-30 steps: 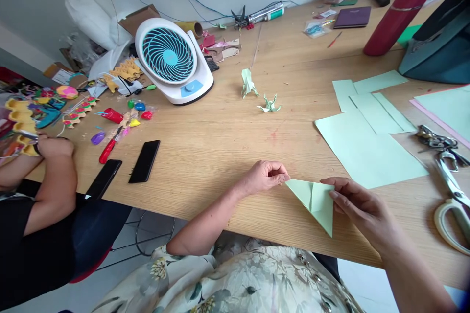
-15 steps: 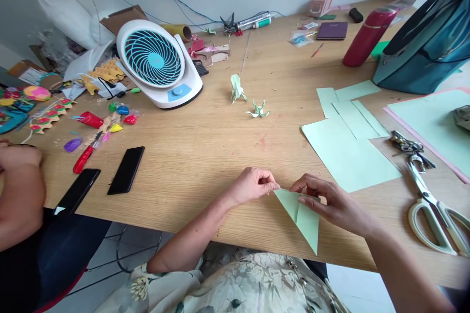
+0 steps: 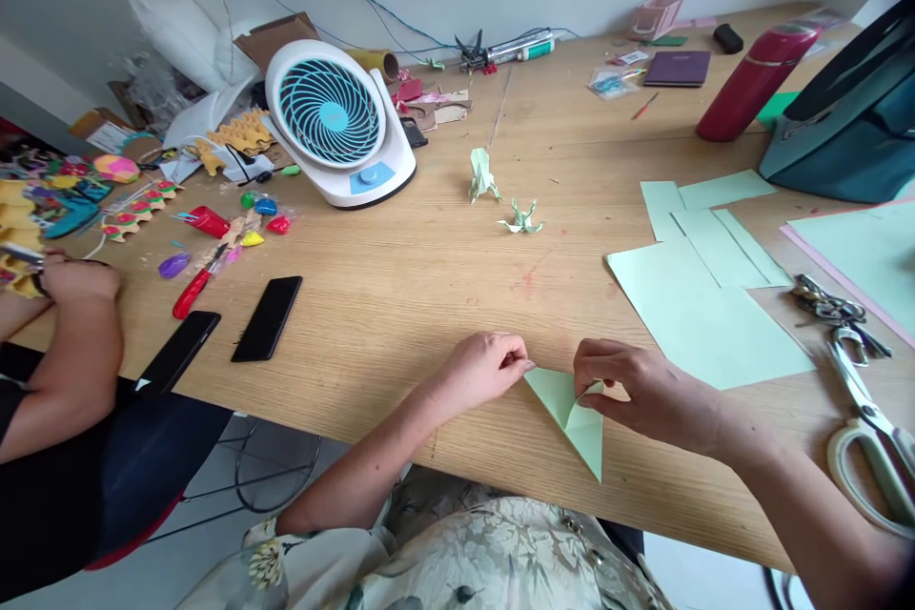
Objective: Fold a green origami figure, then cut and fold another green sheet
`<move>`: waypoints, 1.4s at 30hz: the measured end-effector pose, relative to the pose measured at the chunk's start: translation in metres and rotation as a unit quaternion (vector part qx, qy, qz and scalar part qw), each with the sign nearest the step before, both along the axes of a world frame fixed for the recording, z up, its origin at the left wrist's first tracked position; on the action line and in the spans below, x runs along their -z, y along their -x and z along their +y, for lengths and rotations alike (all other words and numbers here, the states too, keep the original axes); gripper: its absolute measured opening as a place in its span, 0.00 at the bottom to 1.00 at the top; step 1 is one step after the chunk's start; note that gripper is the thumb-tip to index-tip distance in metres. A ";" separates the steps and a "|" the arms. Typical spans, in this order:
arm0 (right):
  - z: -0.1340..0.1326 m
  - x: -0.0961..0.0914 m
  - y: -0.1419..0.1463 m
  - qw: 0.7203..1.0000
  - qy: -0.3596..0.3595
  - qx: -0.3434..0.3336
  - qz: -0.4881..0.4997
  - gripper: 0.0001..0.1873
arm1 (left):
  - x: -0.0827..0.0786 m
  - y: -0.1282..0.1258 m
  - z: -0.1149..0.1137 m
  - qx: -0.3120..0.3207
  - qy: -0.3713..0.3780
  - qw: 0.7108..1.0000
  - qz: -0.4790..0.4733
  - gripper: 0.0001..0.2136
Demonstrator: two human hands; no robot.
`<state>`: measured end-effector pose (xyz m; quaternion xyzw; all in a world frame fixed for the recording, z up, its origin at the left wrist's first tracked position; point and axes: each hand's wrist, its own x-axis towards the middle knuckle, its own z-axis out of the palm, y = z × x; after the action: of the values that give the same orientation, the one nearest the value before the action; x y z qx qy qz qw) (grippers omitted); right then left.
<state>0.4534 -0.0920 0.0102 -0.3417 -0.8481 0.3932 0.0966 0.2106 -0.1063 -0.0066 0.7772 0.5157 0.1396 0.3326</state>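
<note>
A pale green sheet of paper (image 3: pixel 584 438), folded into a triangle, lies at the front edge of the table. My left hand (image 3: pixel 490 364) pinches its left corner between thumb and fingers. On the other side, my right hand (image 3: pixel 629 391) grips a raised flap of the same paper, lifting it off the layer below. Farther back stand two small folded paper figures, an upright one (image 3: pixel 482 175) and a low, spiky one (image 3: pixel 522 216). Loose green sheets (image 3: pixel 704 315) lie to the right of my hands.
Scissors (image 3: pixel 868 419) and keys (image 3: pixel 833 310) lie at the right, near a red flask (image 3: pixel 758 81) and a teal bag (image 3: pixel 843 114). A white fan (image 3: pixel 335 124) stands back left. Two phones (image 3: pixel 267 319), a red cutter (image 3: pixel 192 294) and a co-worker's arm (image 3: pixel 78 334) are at the left.
My right hand has closed on a flap of the folded paper and raised it. My left hand still pinches the corner. The view has shifted left, showing more of the co-worker's arm.
</note>
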 end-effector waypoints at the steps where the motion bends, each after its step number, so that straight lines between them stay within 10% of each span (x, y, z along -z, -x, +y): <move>1: 0.001 -0.001 0.001 1.000 0.010 -0.007 -0.017 0.07 | -0.002 -0.002 -0.003 -0.003 -0.024 0.999 0.024 0.05; 6: 0.007 -0.007 0.008 0.993 0.046 -0.026 -0.103 0.08 | -0.008 -0.015 -0.018 0.053 -0.181 0.977 0.102 0.13; 13: 0.017 -0.016 0.008 0.984 0.083 -0.040 -0.151 0.11 | 0.006 -0.021 -0.019 0.200 -0.136 0.970 0.010 0.11; 42: 0.013 -0.011 -0.013 0.979 0.128 -0.071 -0.144 0.08 | 0.028 -0.021 -0.008 0.281 -0.253 0.926 0.006 0.09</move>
<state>0.4668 -0.0793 0.0216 -0.3432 -0.8177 0.4513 -0.0996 0.2317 -0.1138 -0.0342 0.9493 0.2257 0.1621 0.1472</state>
